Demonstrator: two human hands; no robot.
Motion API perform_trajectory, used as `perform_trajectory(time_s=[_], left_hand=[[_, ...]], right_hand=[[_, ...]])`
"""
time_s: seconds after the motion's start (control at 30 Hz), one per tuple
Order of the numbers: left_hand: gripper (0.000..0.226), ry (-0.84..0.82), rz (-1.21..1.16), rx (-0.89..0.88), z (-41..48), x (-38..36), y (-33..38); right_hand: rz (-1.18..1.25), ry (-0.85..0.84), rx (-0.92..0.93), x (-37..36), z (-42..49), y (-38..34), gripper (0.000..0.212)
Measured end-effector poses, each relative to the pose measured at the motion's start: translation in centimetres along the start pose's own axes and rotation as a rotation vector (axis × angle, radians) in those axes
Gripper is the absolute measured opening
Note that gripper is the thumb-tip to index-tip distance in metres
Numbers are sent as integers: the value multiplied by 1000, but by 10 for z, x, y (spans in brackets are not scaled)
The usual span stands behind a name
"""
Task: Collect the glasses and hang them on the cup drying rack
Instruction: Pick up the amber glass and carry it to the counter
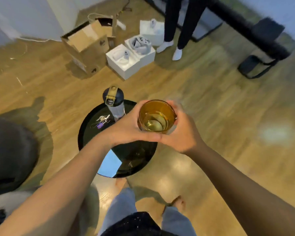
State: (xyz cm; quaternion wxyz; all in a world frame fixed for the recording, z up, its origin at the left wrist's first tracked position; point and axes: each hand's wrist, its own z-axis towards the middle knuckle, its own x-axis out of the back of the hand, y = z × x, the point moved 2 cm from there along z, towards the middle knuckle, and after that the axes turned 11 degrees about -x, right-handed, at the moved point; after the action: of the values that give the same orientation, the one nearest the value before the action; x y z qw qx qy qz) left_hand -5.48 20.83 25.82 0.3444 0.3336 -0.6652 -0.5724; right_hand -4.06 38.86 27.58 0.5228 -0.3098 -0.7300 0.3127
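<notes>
Amber glass is held upright, mouth up, in the air above the far edge of the round black tabletop, cupped between both hands: left hand wrapped round its left wall, right hand round its right and near side, the heels of the palms touching beneath it. No drying rack is seen (destination out of view). Judged risks: smooth glass could slip if one hand is released early; a water bottle and keys standing just beside could be knocked; the blurred surroundings suggest motion, so floor clutter could be stumbled on.
</notes>
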Motion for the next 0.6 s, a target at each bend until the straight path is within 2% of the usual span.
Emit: perform_trajectory(time_s=[0.1, 0.23, 0.4, 0.6], left_hand=[[102, -91, 58, -88, 38, -64, 48], [106, -206, 98, -167, 82, -163, 105], [114, -373, 208, -234, 140, -287, 154], [95, -392, 285, -359, 215, -404, 185]], right_hand=[[44, 118, 34, 75, -38, 21, 98], [97, 235, 36, 173, -93, 62, 86], [149, 432, -3, 283, -159, 122, 85], [226, 589, -74, 374, -198, 194, 97]])
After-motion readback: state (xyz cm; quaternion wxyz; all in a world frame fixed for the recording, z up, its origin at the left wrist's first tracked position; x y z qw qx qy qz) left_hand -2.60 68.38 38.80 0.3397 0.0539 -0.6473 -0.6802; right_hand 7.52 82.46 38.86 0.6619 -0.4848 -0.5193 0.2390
